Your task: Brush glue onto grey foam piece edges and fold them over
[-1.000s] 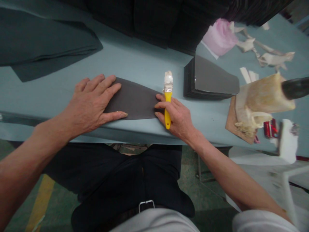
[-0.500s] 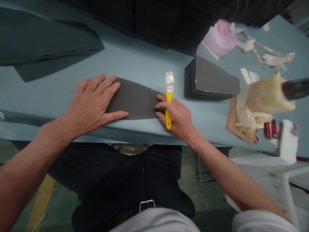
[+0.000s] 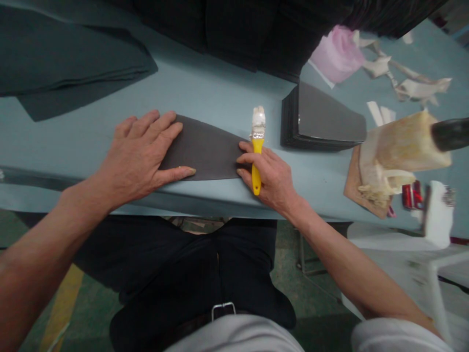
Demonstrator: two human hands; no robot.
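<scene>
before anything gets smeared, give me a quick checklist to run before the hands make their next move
1. Left hand resting on the wide end of the dark grey, flat, tapered piece: ok
2. Right hand fingertips at the narrow end: ok
3. Yellow-handled brush held in the right hand, its white-coated bristles off the piece: ok
4. Bristles clear of the pale blue tabletop: cannot tell
5. Piece's underside clean: cannot tell, hidden

A: Far right, a crumpled pink sheet (image 3: 339,55) is lying beside twisted pale scraps (image 3: 425,87)!
B: And over left, folded dark fabric (image 3: 73,58) is resting on the blue table (image 3: 220,98)!
A: Down below, a yellow stripe (image 3: 63,308) is crossing the green floor (image 3: 94,308)!
</scene>
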